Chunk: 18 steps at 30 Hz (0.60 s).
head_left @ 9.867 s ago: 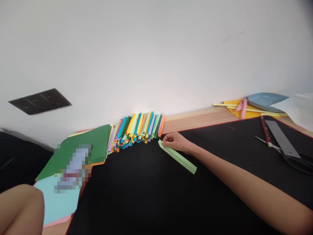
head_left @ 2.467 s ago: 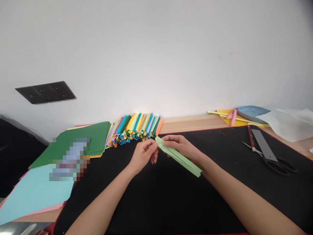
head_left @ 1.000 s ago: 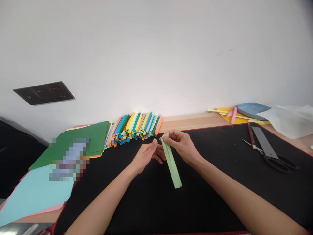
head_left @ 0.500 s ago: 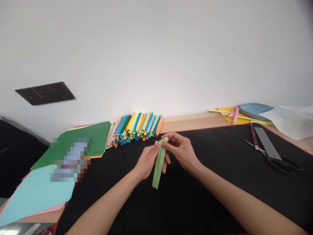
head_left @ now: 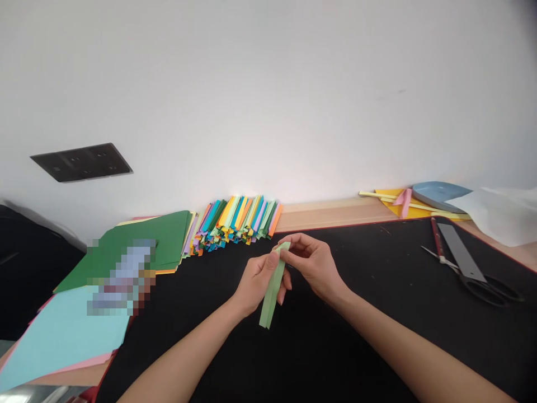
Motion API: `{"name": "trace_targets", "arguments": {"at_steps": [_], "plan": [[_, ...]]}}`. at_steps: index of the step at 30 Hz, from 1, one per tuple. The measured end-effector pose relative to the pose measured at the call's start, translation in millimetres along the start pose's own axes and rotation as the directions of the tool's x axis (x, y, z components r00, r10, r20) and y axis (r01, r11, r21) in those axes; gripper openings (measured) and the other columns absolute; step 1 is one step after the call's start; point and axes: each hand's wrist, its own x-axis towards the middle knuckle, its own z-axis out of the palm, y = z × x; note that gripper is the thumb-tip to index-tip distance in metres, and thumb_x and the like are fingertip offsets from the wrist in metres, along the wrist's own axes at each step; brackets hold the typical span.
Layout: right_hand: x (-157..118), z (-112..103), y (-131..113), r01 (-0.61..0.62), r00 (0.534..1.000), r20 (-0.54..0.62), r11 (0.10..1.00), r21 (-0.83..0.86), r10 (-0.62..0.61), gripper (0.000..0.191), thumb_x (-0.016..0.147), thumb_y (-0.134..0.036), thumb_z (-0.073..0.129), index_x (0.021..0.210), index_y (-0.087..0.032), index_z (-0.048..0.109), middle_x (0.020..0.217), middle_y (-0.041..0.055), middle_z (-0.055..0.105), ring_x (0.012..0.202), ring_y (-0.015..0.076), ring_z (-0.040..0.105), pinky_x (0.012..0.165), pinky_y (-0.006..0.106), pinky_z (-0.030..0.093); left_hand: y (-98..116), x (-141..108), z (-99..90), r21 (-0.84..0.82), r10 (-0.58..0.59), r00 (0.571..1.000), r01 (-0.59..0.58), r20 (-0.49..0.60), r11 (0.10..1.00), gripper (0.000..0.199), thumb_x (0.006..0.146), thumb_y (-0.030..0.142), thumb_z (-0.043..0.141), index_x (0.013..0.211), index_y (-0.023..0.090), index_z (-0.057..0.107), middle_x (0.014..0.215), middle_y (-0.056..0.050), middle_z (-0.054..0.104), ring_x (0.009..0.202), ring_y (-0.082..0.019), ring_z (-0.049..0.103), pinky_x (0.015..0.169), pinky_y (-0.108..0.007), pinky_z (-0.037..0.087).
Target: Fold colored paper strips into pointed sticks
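The left hand [head_left: 255,281] and right hand [head_left: 315,262] pinch a long, folded pale-green paper strip [head_left: 273,294], fingers closed, partly hiding its upper end.

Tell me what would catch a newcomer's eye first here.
Probably the dense row of multicoloured folded paper strips against the wall, behind the black mat. Next, the light green strip pinched between both hands, left and right, above the mat's middle. Then the dark socket panel, standing out on the pale wall at left.
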Motion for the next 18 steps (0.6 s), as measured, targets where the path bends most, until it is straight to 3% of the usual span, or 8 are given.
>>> {"name": "trace_targets", "arguments": {"at_steps": [4, 9, 18], "plan": [[-0.9, 0.9, -2.6, 0.003, 1.0, 0.02, 1.0, -0.007, -0.003, 0.026, 0.062, -0.031, 0.077, 0.078, -0.016, 0.063, 0.078, 0.0046, 0.068, 0.073, 0.0173, 0.064, 0.069, 0.03, 0.052, -0.6, -2.8, 0.6, 0.134, 0.061, 0.997, -0.054, -0.047, 0.989, 0.053, 0.09, 0.05, 0.035, 0.059, 0.012, 0.056, 0.04, -0.001, 0.051, 0.034, -0.009, 0.045, 0.04, -0.02, 0.033], [-1.6, 0.3, -6.3, -0.002, 0.999, 0.037, 1.0, 0.003, 0.001, 0.024, 0.062, -0.032, 0.077, 0.075, -0.017, 0.063, 0.077, 0.0042, 0.068, 0.071, 0.017, 0.064, 0.069, 0.031, 0.053, 0.2, -5.1, 1.0, 0.194, 0.057, 0.996, -0.042, -0.07, 0.98, 0.053, 0.088, 0.053, 0.035, 0.06, 0.013, 0.056, 0.041, -0.001, 0.051, 0.036, -0.009, 0.045, 0.041, -0.02, 0.033], [-0.6, 0.3, -5.8, -0.007, 0.999, 0.049, 1.0, 0.009, 0.006, 0.022, 0.061, -0.029, 0.078, 0.074, -0.016, 0.065, 0.073, 0.003, 0.068, 0.068, 0.0163, 0.065, 0.068, 0.03, 0.053, -0.9, -2.0, -0.1, 0.017, 0.014, 0.999, -0.013, -0.033, 1.0, 0.065, 0.086, 0.062, 0.031, 0.054, 0.011, 0.058, 0.038, -0.003, 0.048, 0.031, -0.009, 0.044, 0.036, -0.02, 0.028]]}}
